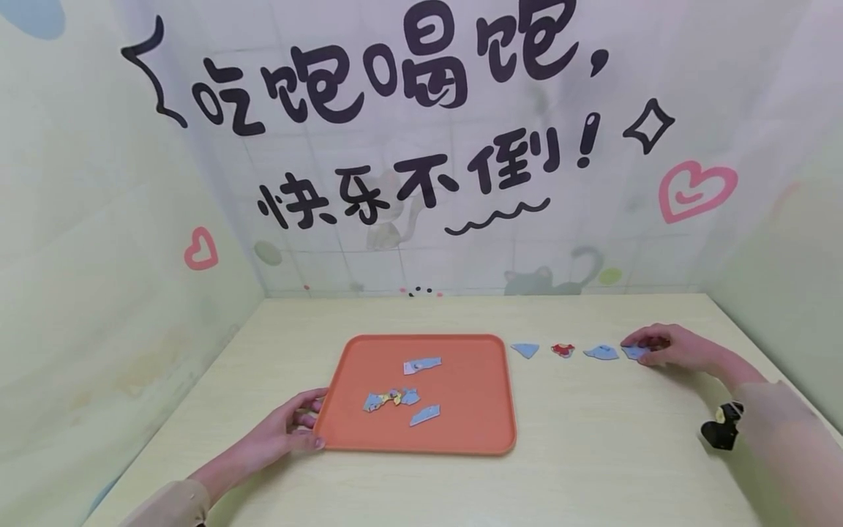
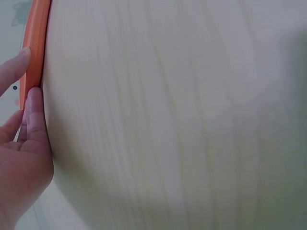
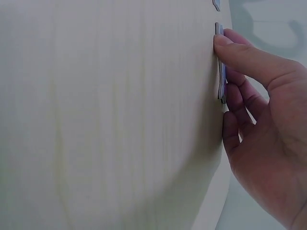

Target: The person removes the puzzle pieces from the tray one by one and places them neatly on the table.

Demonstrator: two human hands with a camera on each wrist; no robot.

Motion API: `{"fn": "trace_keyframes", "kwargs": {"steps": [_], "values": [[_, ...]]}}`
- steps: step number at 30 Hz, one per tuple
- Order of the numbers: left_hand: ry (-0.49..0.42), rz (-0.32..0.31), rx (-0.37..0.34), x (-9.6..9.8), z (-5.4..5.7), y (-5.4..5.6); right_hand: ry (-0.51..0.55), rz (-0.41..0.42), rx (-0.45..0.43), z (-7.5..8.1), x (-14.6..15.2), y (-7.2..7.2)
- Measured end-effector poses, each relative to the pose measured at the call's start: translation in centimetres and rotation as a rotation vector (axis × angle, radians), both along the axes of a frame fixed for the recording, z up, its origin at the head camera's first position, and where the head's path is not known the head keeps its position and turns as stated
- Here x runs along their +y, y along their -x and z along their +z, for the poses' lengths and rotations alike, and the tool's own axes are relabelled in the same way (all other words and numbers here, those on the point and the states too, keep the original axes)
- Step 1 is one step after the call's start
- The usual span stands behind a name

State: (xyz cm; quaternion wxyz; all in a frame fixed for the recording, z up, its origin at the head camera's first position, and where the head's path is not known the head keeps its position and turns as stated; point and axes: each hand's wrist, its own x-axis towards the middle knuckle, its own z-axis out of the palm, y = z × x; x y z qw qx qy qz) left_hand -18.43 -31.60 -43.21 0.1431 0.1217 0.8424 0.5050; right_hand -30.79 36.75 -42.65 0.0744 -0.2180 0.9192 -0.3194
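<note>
Pinching a light blue piece (image 1: 634,353) between thumb and fingers, the right hand (image 1: 668,347) has a narrow grip at the right end of a row on the desk (image 1: 593,468). The piece is flat and thin with a dark edge, its outline partly covered by the fingers; its long axis runs roughly left to right, along the row. Four pieces make that row — the held one, a wide blue piece (image 1: 601,353), a red piece (image 1: 563,350) and a blue triangle (image 1: 525,350) pointing toward the person. The left hand (image 1: 290,426) grips the near left corner of one orange tray (image 1: 454,432). On it lie two separate pieces (image 1: 423,365) and one blue-and-yellow cluster (image 1: 410,397) — how many parts, I cannot tell.
</note>
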Motion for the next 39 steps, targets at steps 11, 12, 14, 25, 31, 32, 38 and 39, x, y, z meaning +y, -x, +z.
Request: {"fn": "trace_keyframes", "kwargs": {"steps": [11,12,14,25,31,32,38,39], "values": [[-0.011,0.004,-0.006,-0.1,-0.1,0.1,0.014,0.005,-0.013,-0.1,0.0,0.3],[-0.011,0.002,-0.003,-0.1,-0.2,0.1,0.012,0.003,-0.011,-0.1,0.1,0.3],[-0.012,-0.001,0.002,-0.1,-0.2,0.1,0.009,-0.001,-0.014,-0.1,0.1,0.3],[-0.019,-0.001,-0.001,0.0,0.0,0.1,-0.077,0.024,0.036,0.8,-0.8,0.7],[-0.03,-0.009,-0.004,0.0,0.1,0.2,-0.11,-0.005,0.066,1.9,-2.2,0.9],[-0.03,-0.009,-0.003,0.0,0.1,0.2,-0.109,-0.002,0.082,2.1,-2.5,0.9],[-0.018,0.001,0.001,0.0,-0.1,0.1,-0.069,0.044,0.12,3.0,-5.8,1.5],[-0.018,0.004,-0.001,0.0,-0.1,0.0,-0.064,0.048,0.113,3.2,-6.6,1.7]]}}
